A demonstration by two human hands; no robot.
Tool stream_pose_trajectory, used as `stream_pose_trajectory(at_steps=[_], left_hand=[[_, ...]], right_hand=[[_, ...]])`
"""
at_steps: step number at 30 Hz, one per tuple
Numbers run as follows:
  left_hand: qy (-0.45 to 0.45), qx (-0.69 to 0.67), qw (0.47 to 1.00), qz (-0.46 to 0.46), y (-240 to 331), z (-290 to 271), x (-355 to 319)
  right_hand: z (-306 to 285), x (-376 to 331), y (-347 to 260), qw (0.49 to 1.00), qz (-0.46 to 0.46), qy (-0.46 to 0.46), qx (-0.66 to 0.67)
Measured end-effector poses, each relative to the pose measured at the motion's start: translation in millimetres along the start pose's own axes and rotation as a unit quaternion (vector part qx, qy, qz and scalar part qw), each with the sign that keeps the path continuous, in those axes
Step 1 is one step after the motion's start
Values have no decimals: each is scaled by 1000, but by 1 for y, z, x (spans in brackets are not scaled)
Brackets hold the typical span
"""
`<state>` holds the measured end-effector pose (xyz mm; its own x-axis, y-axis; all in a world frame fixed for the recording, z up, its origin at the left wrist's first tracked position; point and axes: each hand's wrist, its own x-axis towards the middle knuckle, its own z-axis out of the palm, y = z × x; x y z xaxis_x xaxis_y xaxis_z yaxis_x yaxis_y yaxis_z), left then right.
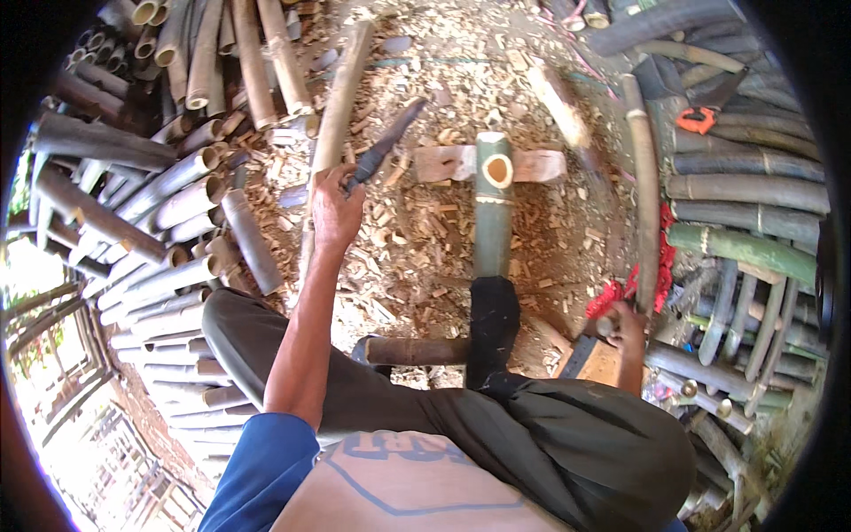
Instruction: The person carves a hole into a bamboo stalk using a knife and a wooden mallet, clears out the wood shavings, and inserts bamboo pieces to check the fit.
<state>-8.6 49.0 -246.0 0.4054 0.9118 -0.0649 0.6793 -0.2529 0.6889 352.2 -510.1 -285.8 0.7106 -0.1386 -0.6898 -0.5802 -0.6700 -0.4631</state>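
Note:
My left hand (337, 208) is closed around the dark handle of a broad-bladed knife (387, 142), whose blade points up and to the right. Beside that hand runs a long pale bamboo pole (341, 97). At the centre, a green bamboo length (493, 230) with a pale-rimmed oval hole rests across a flat wood piece (538, 166). My black-covered foot (493, 324) presses on its near end. Low on the right, my right hand (628, 326) curls around something with a rounded end, mostly hidden by the fingers. It is beside a red cloth (612, 300) and a wooden block (598, 359) with a dark strip.
Wood chips cover the ground. Stacked bamboo tubes (186, 213) line the left side, and more bamboo lengths (753, 191) lie on the right. A saw with an orange handle (696, 120) rests at the far right. A long pole (644, 195) stretches beyond my right hand.

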Motion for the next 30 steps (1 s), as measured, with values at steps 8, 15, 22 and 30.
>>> stream_pose_trajectory(at_steps=[8,15,22,30], left_hand=[[68,-23,995,-75,-10,-44,-22],[-13,-145,983,115,141,7,-19],[-218,-93,863,446,281,40,-50],[-513,215,757,343,250,156,-4]], right_hand=[[24,-173,-92,821,-10,-393,415],[161,-130,-198,842,-96,-430,312],[181,-114,-185,846,-355,-395,58],[190,-64,-163,815,-336,-357,-308]])
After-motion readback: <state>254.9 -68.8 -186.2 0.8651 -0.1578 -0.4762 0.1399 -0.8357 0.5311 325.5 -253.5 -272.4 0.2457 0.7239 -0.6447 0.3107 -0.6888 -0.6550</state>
